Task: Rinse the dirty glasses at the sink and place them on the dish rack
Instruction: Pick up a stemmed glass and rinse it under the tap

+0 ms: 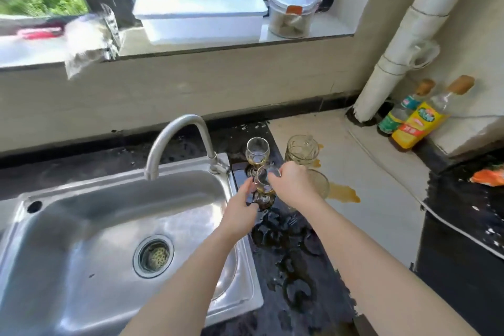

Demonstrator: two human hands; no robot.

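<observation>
Reaching up from the bottom of the frame, both forearms meet at a wine glass (262,184) standing on the dark wet counter (294,259) just right of the sink (81,240). The right hand (291,185) curls over its rim and grips it; the left hand (240,207) touches its bowl with fairly straight fingers. A second wine glass (257,153) and a patterned mug (301,150) stand just behind. A brown spill (343,194) lies to the right. A white box (201,16) sits on the windowsill (327,28) at the top of the frame.
</observation>
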